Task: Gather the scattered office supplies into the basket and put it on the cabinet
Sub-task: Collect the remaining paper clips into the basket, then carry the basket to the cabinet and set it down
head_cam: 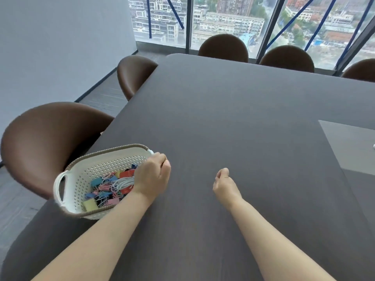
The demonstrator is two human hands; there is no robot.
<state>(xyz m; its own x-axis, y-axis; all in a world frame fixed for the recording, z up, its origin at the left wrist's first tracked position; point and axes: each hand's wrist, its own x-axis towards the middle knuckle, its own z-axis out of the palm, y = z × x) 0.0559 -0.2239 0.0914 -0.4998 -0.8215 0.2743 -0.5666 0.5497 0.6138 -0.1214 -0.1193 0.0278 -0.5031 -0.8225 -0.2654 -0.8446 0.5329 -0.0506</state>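
A white perforated basket (67, 179) with a brown braided rim sits at the table's left edge, looking slightly tilted. Inside lie several coloured binder clips (101, 191), a coiled white cable (123, 182) and a yellow pad (90, 204). My left hand (152, 177) is curled over the basket's right end, fingers closed at its right handle, and hides that handle and part of the contents. My right hand (224, 184) hovers over the bare dark table (233, 118) to the right, fingers loosely curled with nothing in them.
Brown chairs stand along the left side (46, 142) (134, 74) and the far edge (223, 45) of the table. A grey inset panel (351, 147) lies at the right. A white wall is on the left, large windows behind.
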